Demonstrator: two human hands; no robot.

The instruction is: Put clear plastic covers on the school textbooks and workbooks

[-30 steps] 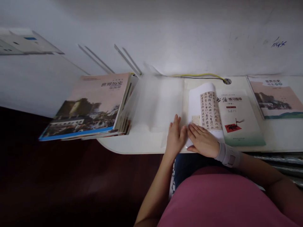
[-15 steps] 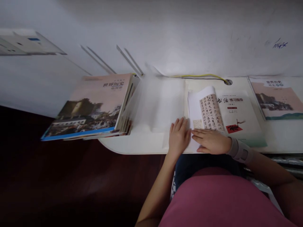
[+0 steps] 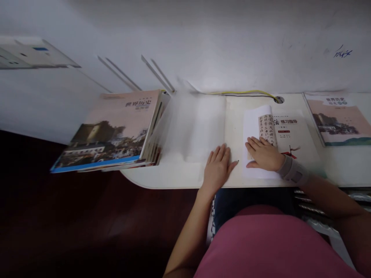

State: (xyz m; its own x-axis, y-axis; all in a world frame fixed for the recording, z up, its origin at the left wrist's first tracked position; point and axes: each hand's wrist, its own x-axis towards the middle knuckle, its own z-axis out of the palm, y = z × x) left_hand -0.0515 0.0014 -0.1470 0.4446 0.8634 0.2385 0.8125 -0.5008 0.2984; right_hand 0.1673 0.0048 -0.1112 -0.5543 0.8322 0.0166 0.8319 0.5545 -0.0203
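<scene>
My left hand (image 3: pixel 216 169) lies palm down with its fingers stretched out, on the lower edge of a clear plastic book cover (image 3: pixel 205 127) on the white desk. My right hand (image 3: pixel 266 154), with a grey band on its wrist, rests flat on a white page (image 3: pixel 251 119) bearing a strip of brush calligraphy. That page overlaps the left part of a calligraphy practice book (image 3: pixel 298 139) with a pale cover, hiding some of its title. Neither hand grips anything.
To the left stands a stack of history books (image 3: pixel 116 127), jutting past the desk's rounded corner. Another history book (image 3: pixel 337 119) lies at the right. A yellow cable (image 3: pixel 243 92) runs along the wall to a hole (image 3: pixel 278 100) in the desk.
My right hand has slid right and slightly away from me, and the white page has shifted right over more of the book's cover. My left hand has hardly moved; its thumb is now spread.
</scene>
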